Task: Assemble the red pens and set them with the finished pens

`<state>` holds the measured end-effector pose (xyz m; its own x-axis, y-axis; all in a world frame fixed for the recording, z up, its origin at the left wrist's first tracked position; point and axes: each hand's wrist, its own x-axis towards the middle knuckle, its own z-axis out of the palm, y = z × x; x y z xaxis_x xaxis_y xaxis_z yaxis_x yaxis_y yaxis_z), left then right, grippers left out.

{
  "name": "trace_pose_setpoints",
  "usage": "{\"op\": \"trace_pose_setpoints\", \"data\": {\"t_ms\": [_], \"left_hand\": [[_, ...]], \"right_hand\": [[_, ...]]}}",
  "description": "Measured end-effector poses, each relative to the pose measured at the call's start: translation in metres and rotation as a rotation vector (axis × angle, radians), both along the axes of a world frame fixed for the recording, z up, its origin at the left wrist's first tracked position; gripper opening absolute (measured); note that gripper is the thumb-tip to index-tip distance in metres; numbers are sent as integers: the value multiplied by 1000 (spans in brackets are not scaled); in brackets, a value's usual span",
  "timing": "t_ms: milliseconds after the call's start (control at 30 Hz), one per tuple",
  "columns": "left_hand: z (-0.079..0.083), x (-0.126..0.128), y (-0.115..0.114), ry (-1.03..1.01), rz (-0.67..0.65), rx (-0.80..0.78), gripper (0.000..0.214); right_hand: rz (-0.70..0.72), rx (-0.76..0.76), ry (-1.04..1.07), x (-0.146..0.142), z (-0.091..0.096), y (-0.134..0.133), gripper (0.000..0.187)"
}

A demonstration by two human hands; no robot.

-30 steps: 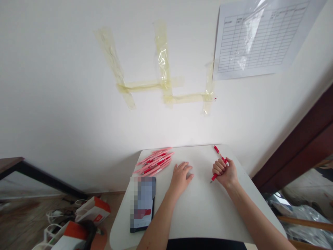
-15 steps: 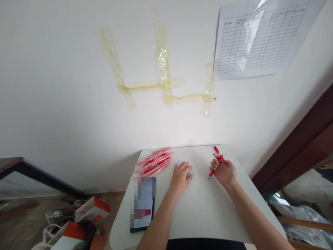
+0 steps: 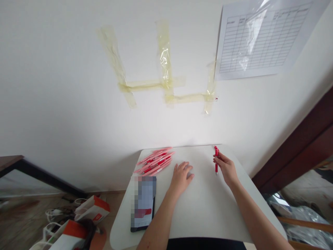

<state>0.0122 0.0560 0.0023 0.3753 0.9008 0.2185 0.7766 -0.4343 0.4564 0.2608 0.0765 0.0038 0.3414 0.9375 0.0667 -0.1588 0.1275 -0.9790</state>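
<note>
My right hand (image 3: 225,167) is pinched on a red pen (image 3: 216,159) at the far right of the white table (image 3: 203,208); the pen lies nearly straight, pointing away from me. My left hand (image 3: 181,176) rests flat on the table with fingers spread and holds nothing. To its left, at the table's far left corner, lies a heap of several pink and red pens (image 3: 155,161).
A dark phone (image 3: 143,203) lies face up at the table's left edge. The white wall behind carries strips of yellowed tape (image 3: 163,69) and a printed grid sheet (image 3: 260,38). Bags and boxes (image 3: 78,225) clutter the floor at left; a dark wooden frame (image 3: 301,149) stands at right.
My right hand went from a fist around the red pen to a finger pinch, turned the pen upright and moved it toward the table's far edge. The left hand stayed put.
</note>
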Motion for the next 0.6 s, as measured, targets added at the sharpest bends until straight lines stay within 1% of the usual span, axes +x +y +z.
{"op": "trace_pose_setpoints", "data": {"t_ms": [100,200,333,433,600], "left_hand": [[-1,0,0,0,0,7,34],[-1,0,1,3,2,11,34],[-1,0,1,-1,2,13,34],[-1,0,0,0,3,13,33],[1,1,-1,0,8,-5,33]], "right_hand": [[-63,76,-425,2,-3,3,43],[-80,129,-736,2,-7,5,43],[-136,62,-1000,1,-15,5,29],[-141,3,-1168,1,-17,4,16],[-144,-64,-1321,-2,-11,-2,22]]}}
